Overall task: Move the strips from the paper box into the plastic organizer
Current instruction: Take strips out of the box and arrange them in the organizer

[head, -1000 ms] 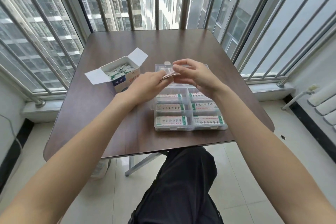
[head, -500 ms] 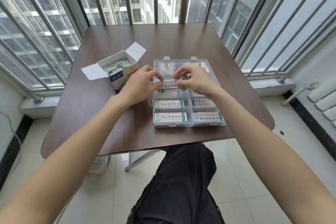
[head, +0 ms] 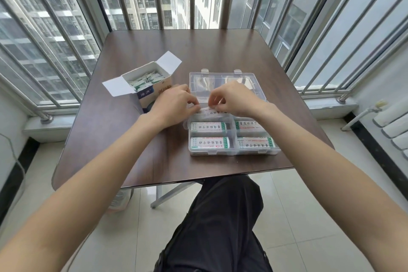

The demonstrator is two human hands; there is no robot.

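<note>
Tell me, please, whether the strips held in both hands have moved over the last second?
Yes. The strips have come down from above the plastic organizer into its left middle compartment, with the left hand and right hand still pinching them.

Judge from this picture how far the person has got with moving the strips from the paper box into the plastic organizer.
Done: four near compartments of the plastic organizer already hold strips. In hand: the left hand and right hand pinch a strip bundle at a middle compartment. Left: the paper box still holds many strips, and the far compartments look empty.
</note>
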